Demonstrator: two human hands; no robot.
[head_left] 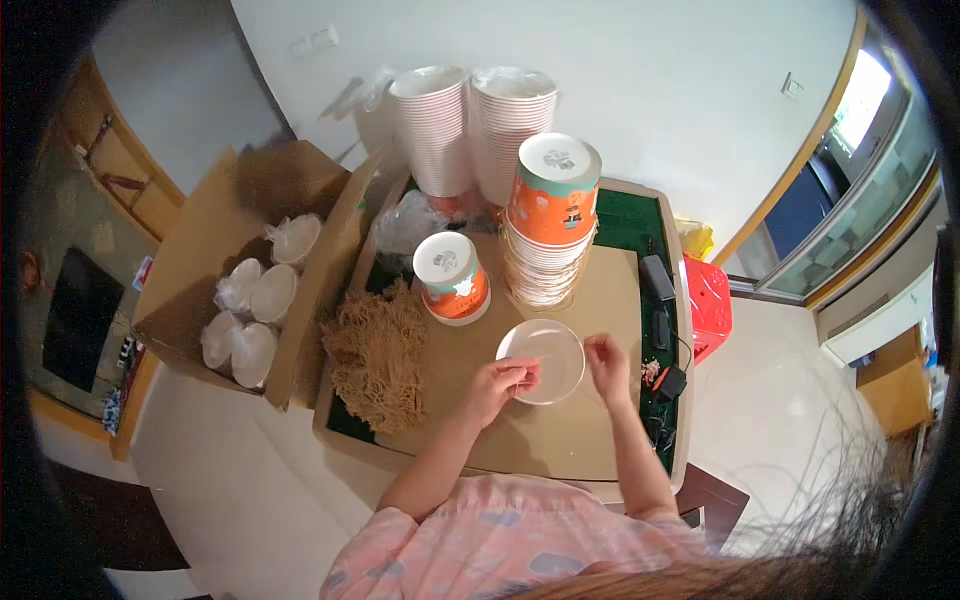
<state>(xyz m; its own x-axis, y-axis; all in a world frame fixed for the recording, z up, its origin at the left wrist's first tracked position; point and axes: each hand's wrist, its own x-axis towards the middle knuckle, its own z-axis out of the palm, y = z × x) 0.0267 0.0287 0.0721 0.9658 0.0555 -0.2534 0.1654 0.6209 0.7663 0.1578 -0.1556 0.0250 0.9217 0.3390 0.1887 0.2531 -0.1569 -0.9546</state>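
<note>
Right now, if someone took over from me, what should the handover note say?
Left hand grips the near-left rim of the clear plastic lid; right hand pinches its right rim. The lid sits over the cardboard sheet. One lidded orange paper bowl stands behind it, beside the stack of orange bowls. Dry noodles lie left. Done: one bowl lidded. Left: this lid is not on any bowl.

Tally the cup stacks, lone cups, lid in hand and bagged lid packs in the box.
Tall white cup stacks: 2
Orange cup stacks: 1
Lone orange cups: 1
Clear lids held in both hands: 1
Bagged lid packs in the cardboard box: 5
Total: 10
</note>
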